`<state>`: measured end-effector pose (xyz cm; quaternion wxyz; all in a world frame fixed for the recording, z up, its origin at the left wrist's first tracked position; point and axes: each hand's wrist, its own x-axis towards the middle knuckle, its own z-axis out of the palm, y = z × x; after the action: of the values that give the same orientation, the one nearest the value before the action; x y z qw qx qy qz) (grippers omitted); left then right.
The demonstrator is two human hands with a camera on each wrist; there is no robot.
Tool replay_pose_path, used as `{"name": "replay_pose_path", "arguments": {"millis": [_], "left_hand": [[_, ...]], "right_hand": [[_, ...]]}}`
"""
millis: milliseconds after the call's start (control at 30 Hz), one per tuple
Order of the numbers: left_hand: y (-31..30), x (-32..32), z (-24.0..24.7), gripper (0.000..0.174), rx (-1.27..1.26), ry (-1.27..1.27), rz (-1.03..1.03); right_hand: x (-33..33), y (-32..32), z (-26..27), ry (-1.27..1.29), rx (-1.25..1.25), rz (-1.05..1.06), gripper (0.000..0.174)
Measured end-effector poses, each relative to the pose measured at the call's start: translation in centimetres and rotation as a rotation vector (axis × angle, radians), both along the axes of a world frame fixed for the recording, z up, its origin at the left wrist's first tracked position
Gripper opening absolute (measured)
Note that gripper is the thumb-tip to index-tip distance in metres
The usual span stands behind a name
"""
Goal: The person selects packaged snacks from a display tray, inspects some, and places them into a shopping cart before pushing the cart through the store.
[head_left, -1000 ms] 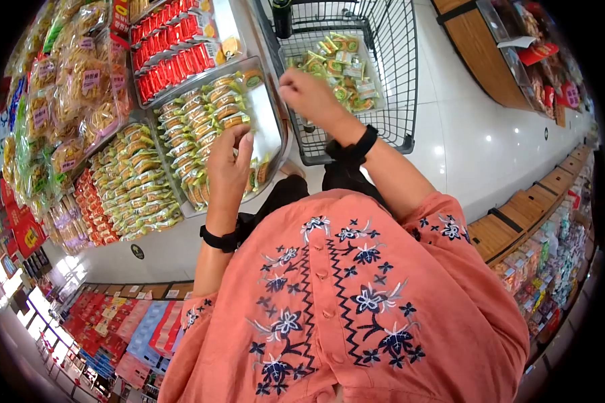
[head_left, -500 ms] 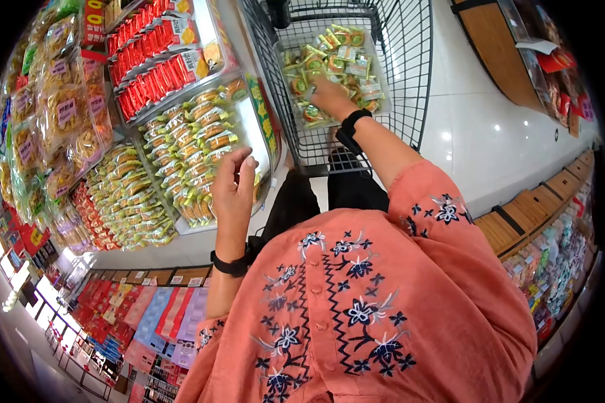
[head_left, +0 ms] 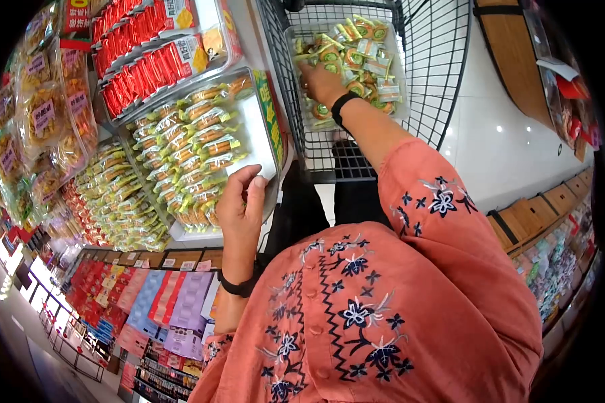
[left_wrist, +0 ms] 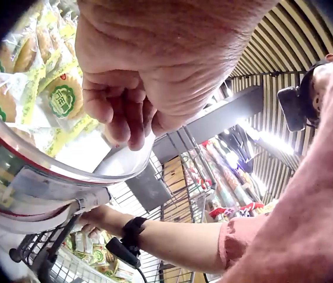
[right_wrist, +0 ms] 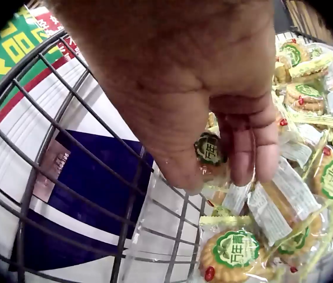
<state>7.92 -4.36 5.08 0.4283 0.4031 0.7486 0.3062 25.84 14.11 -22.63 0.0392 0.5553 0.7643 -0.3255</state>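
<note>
My right hand (head_left: 324, 84) reaches down into a clear plastic bin (head_left: 403, 74) in the shopping cart. Between its thumb and curled fingers, a wrapped round biscuit (right_wrist: 210, 148) with a green label shows in shadow, pinched there. More wrapped biscuits (right_wrist: 234, 250) lie loose around the fingers. Over the near corner of the shelf tray (head_left: 265, 144), my left hand (head_left: 240, 201) hangs with loosely curled fingers and holds nothing. Rows of similar wrapped biscuits (head_left: 188, 148) stand in that tray, beside a bare white strip of its bottom.
The cart's dark wire side (right_wrist: 84, 159) runs close along my right hand. Red-wrapped snacks (head_left: 148, 74) fill the tray beyond the biscuits, and bagged snacks (head_left: 44, 121) are stacked at the left. A wooden display stand (head_left: 517, 60) is across the aisle.
My right hand has moved from beside the shelf tray into the bin in the cart. My left hand has drawn back slightly toward my body, away from the biscuit rows.
</note>
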Motion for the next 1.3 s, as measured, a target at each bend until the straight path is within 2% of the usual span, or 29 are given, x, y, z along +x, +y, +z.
{"name": "replay_pose_path", "arguments": {"millis": [67, 233, 333, 467, 500, 600, 767, 1000, 1167, 1300], "left_hand": [[-0.2, -0.3, -0.1, 0.019, -0.026, 0.012, -0.004], [-0.1, -0.5, 0.5, 0.019, -0.007, 0.014, -0.009], [-0.1, -0.8, 0.9, 0.02, 0.005, -0.011, -0.002], [-0.3, -0.9, 0.8, 0.02, 0.036, -0.048, -0.02], [-0.3, -1.0, 1.0, 0.02, 0.043, -0.059, -0.031], [-0.2, -1.0, 1.7, 0.024, 0.052, -0.08, -0.109], [0.6, -1.1, 2.3, 0.024, 0.109, -0.122, -0.167], [2.2, -1.4, 3.8, 0.029, 0.154, -0.303, -0.189], [2.1, -2.6, 4.7, 0.031, 0.166, -0.397, -0.149], [1.1, -4.4, 4.4, 0.033, 0.183, -0.435, -0.151]], "right_hand": [[0.0, 0.2, -0.3, -0.016, -0.008, -0.003, 0.057], [1.1, 0.4, 0.6, 0.036, 0.008, -0.041, 0.043], [2.7, 1.2, 1.0, 0.46, -0.071, -0.193, 0.046], [5.0, 1.4, 3.1, 0.415, -0.165, -0.33, 0.039], [5.4, 1.3, 5.1, 0.501, -0.339, -0.435, 0.036], [6.7, 0.8, 9.8, 0.746, -0.558, -0.649, 0.03], [8.3, -1.6, 18.6, 0.947, -0.693, -0.624, 0.022], [6.4, -5.8, 28.3, 1.01, -0.621, -0.528, 0.024], [3.6, -7.7, 31.2, 1.034, -0.593, -0.449, 0.026], [1.6, -8.6, 31.5, 1.005, -0.614, -0.376, 0.026]]}}
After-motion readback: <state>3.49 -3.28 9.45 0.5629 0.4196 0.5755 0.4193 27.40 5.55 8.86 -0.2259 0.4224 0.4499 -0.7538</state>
